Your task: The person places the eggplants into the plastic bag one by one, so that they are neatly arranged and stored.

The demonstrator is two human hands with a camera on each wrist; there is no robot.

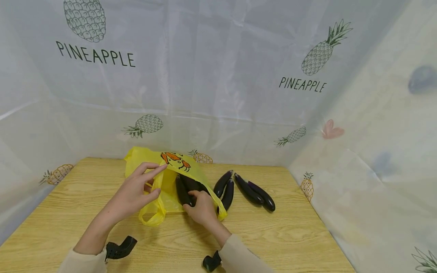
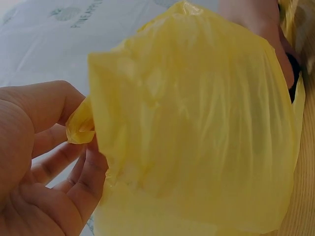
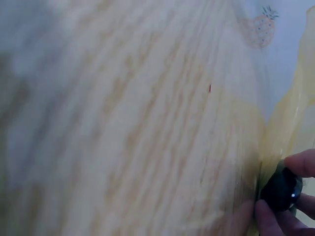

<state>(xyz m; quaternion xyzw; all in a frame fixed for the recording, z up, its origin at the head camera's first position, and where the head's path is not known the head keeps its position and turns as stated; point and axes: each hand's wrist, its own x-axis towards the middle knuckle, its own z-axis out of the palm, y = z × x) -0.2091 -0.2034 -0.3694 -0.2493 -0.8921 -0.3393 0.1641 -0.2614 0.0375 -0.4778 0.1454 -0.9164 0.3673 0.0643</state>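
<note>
Holds the left hand [image 1: 134,189] spread at the mouth of the yellow bag [image 1: 172,189] — apparently to allow clear access — and pinches an eggplant [image 1: 181,189] just inside with the right hand [image 1: 203,209].

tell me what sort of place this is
Probably an indoor tabletop corner set up for handling things: a wooden table, pineapple-print sheeting hung around it, and a yellow bag and eggplants on top.

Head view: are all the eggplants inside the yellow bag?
No, several eggplants lie on the wooden table outside the yellow bag.
</note>
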